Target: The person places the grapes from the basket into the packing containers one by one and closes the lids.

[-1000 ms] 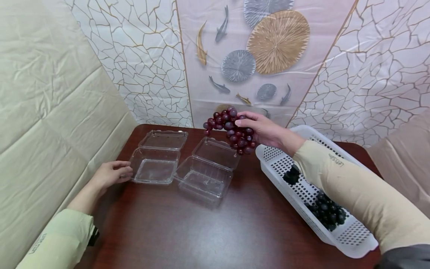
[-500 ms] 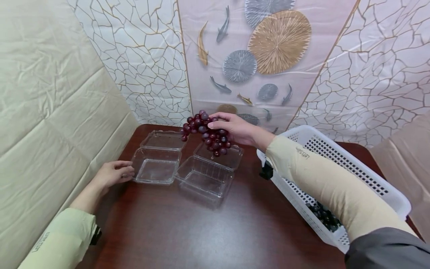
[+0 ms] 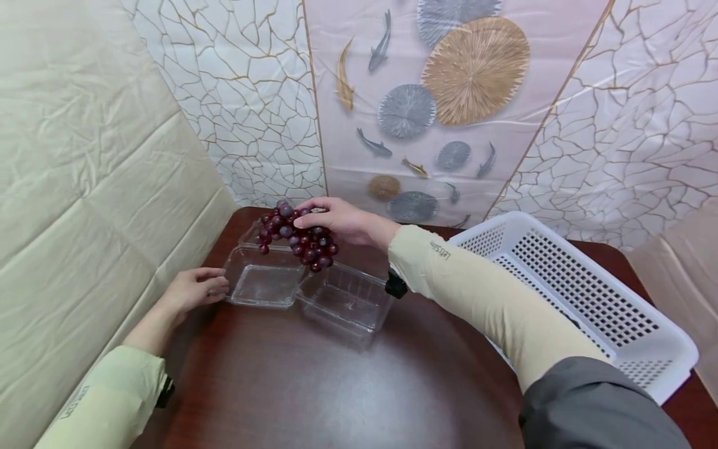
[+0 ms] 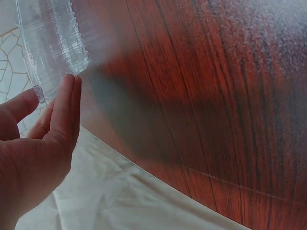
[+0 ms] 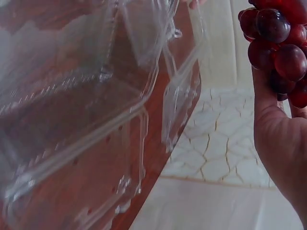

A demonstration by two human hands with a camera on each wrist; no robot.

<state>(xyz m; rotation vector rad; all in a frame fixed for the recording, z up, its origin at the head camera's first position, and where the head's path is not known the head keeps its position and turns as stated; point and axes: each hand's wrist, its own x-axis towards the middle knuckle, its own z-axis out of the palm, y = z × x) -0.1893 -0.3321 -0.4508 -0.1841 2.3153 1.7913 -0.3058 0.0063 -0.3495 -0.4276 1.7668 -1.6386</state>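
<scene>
A bunch of dark red grapes (image 3: pixel 312 248) is held up by my right hand (image 3: pixel 343 222), thumb and fingers gripping it from the top right. It hangs above the back of two lidded clear plastic containers, covering part of the left container's raised lid. My left hand (image 3: pixel 193 290) stays at the left container (image 3: pixel 265 304), its fairly straight fingers and thumb right at the near corner in the left wrist view. Beside that stands the right container (image 3: pixel 350 319), its lid mostly hidden behind the grapes and right arm. In the right wrist view, round glossy grapes (image 5: pixel 289 61) sit above the palm.
A long white perforated basket (image 3: pixel 586 274) stands at the table's right, partly covered by my right sleeve (image 3: pixel 477 287). The dark red-brown table (image 3: pixel 314 386) reaches toward me. Patterned cloth (image 3: pixel 269 106) hangs behind, with plain beige cloth (image 3: pixel 112 156) on the left.
My right hand has carried the grapes leftward and slightly down, from over the right container toward the left one. The left hand has kept its place. The right arm now hides the dark grapes in the basket.
</scene>
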